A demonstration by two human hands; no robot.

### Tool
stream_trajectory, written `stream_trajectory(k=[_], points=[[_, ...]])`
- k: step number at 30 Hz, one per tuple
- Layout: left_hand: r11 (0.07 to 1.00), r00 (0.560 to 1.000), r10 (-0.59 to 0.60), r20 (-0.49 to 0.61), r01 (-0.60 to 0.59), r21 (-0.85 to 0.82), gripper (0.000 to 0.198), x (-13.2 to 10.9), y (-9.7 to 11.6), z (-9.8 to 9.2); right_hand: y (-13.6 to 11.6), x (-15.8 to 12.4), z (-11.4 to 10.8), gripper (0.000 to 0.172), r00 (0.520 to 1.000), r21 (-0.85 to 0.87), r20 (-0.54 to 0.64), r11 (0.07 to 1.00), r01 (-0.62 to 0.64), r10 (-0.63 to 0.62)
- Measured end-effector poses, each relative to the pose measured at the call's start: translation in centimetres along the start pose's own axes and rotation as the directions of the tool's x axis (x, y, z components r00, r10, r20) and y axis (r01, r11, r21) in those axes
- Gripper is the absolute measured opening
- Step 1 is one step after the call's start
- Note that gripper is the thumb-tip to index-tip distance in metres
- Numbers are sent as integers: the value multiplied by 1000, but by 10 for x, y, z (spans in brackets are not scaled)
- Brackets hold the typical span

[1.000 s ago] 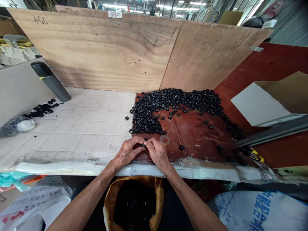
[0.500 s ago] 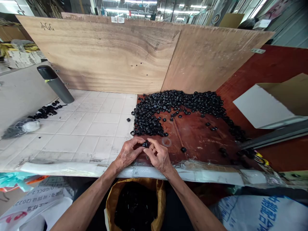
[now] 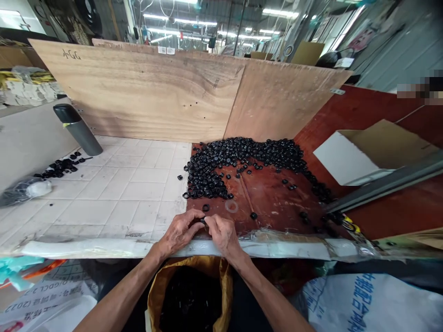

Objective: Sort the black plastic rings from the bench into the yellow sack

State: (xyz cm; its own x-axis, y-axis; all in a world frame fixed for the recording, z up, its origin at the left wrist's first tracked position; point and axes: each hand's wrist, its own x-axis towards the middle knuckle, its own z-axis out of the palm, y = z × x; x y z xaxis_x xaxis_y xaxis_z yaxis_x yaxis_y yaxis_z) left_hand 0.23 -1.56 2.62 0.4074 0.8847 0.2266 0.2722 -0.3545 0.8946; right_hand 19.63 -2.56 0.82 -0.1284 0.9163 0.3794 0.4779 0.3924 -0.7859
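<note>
Both hands meet above the front edge of the bench. My left hand (image 3: pixel 182 230) pinches a small black part (image 3: pixel 202 220) between thumb and forefinger. The fingertips of my right hand (image 3: pixel 222 234) close on the same part from the other side, hiding most of it. Just beyond the fingers lies a black ring-shaped piece (image 3: pixel 206 207) on the red-brown board (image 3: pixel 242 203). A curved heap of similar small black parts (image 3: pixel 207 170) spreads behind it. Below my hands stands an open yellow sack (image 3: pixel 226 286) with dark pieces inside.
A grey bottle (image 3: pixel 83 131) leans at the left, near a plastic bag (image 3: pixel 20 190) and loose black pieces (image 3: pixel 62 166). A plywood panel (image 3: pixel 155 92) closes off the back. At the right are an open white box (image 3: pixel 346 159) and a metal bar (image 3: pixel 380 186).
The view has tilted up and turned slightly right. A black ring-shaped piece now shows on the board just beyond my fingers. Both hands remain together on a small black part.
</note>
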Motion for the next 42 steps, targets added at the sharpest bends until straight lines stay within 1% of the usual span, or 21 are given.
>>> stream_trajectory(k=[3, 6, 9, 11, 15, 16, 18, 20, 21, 22, 26, 28, 30, 33, 34, 36, 38, 39, 40, 41, 42], points=[[992, 997, -74, -35, 70, -103, 23, -17, 8, 7, -14, -20, -5, 20, 999, 36, -37, 999, 24, -23], [976, 993, -112, -45, 102, -190, 24, -32, 16, 14, -27, -33, -11, 22, 999, 119, 29, 992, 38, -41], [978, 991, -111, -78, 95, -185, 25, -44, 25, 16, -39, -40, -14, 20, 987, 153, 124, 981, -117, 98], [966, 986, -140, -89, 117, -230, 25, -52, 31, 17, -45, -44, -14, 20, 985, 141, 112, 979, -147, 132], [909, 978, -204, -50, 170, -380, 27, -66, 37, 19, -53, -56, -11, 20, 999, 117, 24, 992, 39, -42], [917, 979, -197, -58, 163, -365, 26, -70, 36, 19, -55, -59, -9, 20, 999, 137, 40, 990, 16, -21], [961, 983, -143, -112, 111, -255, 24, -79, 32, 20, -58, -66, -4, 18, 983, 212, 117, 963, -165, 142], [989, 984, -83, -158, 62, -133, 22, -89, 29, 22, -62, -73, 0, 22, 920, 269, 217, 886, -377, 325], [991, 983, -82, -162, 63, -120, 23, -93, 28, 23, -64, -76, 1, 23, 898, 279, 238, 859, -429, 371], [984, 983, -110, -150, 86, -156, 23, -97, 28, 24, -66, -80, 1, 22, 900, 278, 227, 861, -426, 372], [871, 961, -275, -37, 233, -434, 23, -107, 35, 30, -72, -91, 3, 22, 976, 247, 100, 945, -215, 196], [892, 957, -281, -67, 235, -387, 22, -111, 33, 34, -74, -95, 8, 24, 949, 327, 140, 892, -312, 281], [966, 968, -206, -142, 178, -190, 21, -118, 26, 39, -75, -98, 14, 29, 858, 475, 228, 717, -511, 460], [987, 988, 56, -147, -33, 155, 31, -130, 9, 41, -76, -98, 18, 33, 659, 631, 432, 315, -708, 616], [965, 984, 147, -96, -122, 230, 38, -133, 4, 40, -77, -97, 16, 31, 576, 629, 510, 179, -756, 639], [913, 962, 268, 59, -273, 303, 49, -137, 1, 34, -76, -96, 10, 22, 370, 543, 652, -67, -837, 662], [887, 924, 293, 246, -358, 290, 53, -137, 5, 24, -74, -98, 4, 16, 169, 413, 748, -251, -876, 642], [889, 901, 278, 332, -373, 267, 51, -136, 9, 20, -72, -101, 1, 16, 92, 344, 785, -307, -887, 613], [897, 880, 257, 400, -371, 240, 47, -134, 14, 15, -71, -104, -1, 16, 43, 283, 813, -329, -901, 581], [909, 864, 238, 444, -359, 213, 44, -132, 18, 12, -69, -106, -3, 17, 25, 232, 831, -306, -923, 555], [918, 856, 234, 461, -351, 186, 40, -130, 22, 10, -67, -108, -6, 19, 53, 206, 833, -220, -954, 551]])
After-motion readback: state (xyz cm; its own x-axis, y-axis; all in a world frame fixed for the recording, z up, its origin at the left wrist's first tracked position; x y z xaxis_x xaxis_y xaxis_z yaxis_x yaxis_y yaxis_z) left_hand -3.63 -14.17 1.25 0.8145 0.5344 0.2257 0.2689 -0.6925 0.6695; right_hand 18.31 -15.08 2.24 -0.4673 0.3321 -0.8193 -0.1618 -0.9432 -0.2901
